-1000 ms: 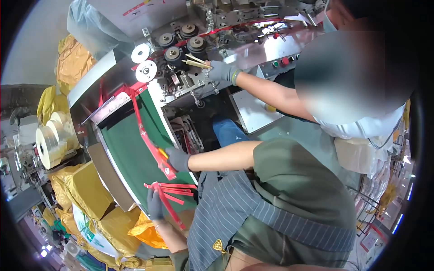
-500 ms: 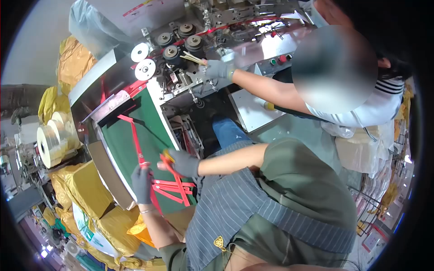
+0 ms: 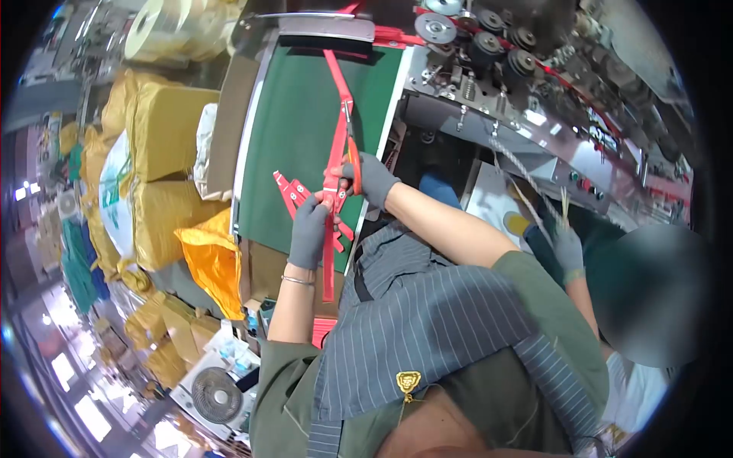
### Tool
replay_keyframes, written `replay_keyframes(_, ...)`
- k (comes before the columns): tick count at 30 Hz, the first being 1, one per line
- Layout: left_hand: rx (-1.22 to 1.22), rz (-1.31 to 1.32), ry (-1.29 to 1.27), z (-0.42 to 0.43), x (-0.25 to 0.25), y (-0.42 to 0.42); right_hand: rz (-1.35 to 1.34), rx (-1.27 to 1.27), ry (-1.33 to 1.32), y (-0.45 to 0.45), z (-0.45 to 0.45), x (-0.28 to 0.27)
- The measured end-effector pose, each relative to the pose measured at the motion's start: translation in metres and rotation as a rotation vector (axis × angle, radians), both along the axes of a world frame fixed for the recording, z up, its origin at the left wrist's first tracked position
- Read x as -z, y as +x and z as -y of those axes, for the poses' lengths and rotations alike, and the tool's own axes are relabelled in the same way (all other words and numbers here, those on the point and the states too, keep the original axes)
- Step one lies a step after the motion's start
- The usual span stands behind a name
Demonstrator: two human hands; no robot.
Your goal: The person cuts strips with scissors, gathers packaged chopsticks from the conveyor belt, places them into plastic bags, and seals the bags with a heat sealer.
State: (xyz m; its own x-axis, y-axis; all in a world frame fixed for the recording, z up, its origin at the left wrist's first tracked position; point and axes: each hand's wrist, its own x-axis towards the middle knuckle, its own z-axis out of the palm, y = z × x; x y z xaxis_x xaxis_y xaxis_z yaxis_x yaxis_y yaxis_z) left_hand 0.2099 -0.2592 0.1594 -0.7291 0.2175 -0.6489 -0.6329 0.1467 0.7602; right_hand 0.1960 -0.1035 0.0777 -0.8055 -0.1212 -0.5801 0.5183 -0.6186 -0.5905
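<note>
Near the frame's centre I see the left hand (image 3: 308,235) pinching a long red strip (image 3: 337,145), the right hand (image 3: 374,182) grasping orange scissors (image 3: 354,159), and short red pieces (image 3: 289,192) seemingly separated already (the strip itself looks uncut).

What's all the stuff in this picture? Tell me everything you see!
Green belt: one, green, top middle
Red strips: several, red, on and above the belt
Scissors: one pair, orange handles, over the belt
Rollers: several, dark, upper right
Spool: at least one, whitish, upper left
Yellow bundles: several, yellow, left
Orange bag: one, orange, left of the belt
Fan: one, pale, lower left
Co-worker's hand: one, grey glove, right, holding pale sticks
Small things at the edges: too blurry to count
Apron: one, dark striped, bottom middle
Left hand: one, grey glove, holding red strips
Right hand: one, grey glove, holding the scissors
</note>
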Motion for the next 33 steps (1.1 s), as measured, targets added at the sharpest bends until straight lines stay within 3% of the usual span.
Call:
replay_keyframes(2, 0.008, -0.056, 0.071, 0.013, 0.005, -0.002, 0.057, -0.117, 0.194, 0.001, -0.010, -0.034)
replay_keyframes(4, -0.006, -0.036, 0.069, 0.026, 0.006, -0.004, -0.264, -0.340, 0.604, 0.010, -0.023, -0.008)
replay_keyframes(6, -0.012, -0.047, 0.057, 0.038, 0.009, -0.005, -0.375, -0.795, 0.588, 0.027, -0.048, -0.029)
replay_keyframes(8, 0.003, -0.057, 0.067, 0.046, 0.010, -0.007, -0.442, -1.038, 0.776, 0.046, -0.058, -0.051)
replay_keyframes(10, 0.014, -0.067, 0.074, 0.050, 0.010, -0.009, -0.394, -1.133, 0.654, 0.055, -0.063, -0.048)
replay_keyframes(14, 0.020, -0.053, 0.056, 0.043, 0.004, -0.011, -0.489, -1.171, 0.585, 0.045, -0.056, -0.042)
replay_keyframes(15, 0.024, -0.045, 0.043, 0.041, 0.001, -0.011, -0.573, -1.070, 0.573, 0.043, -0.048, -0.042)
replay_keyframes(18, 0.070, -0.006, 0.033, 0.041, -0.007, -0.012, -0.580, -1.188, 0.660, 0.026, -0.049, -0.055)
replay_keyframes(19, 0.080, 0.009, 0.031, 0.042, -0.008, -0.012, -0.588, -1.163, 0.574, 0.025, -0.047, -0.047)
replay_keyframes(23, 0.091, 0.039, 0.032, 0.046, -0.008, -0.013, -0.610, -1.140, 0.705, 0.024, -0.046, -0.029)
replay_keyframes(30, 0.002, -0.022, 0.068, 0.050, 0.002, -0.014, -0.461, -1.325, 0.843, 0.009, -0.050, -0.048)
replay_keyframes(32, 0.002, -0.273, -0.232, 0.073, 0.060, -0.016, -0.386, -1.293, 0.833, 0.013, -0.057, -0.046)
replay_keyframes(33, 0.004, -0.398, -0.378, 0.080, 0.086, -0.016, -0.409, -1.160, 0.828, 0.021, -0.060, -0.042)
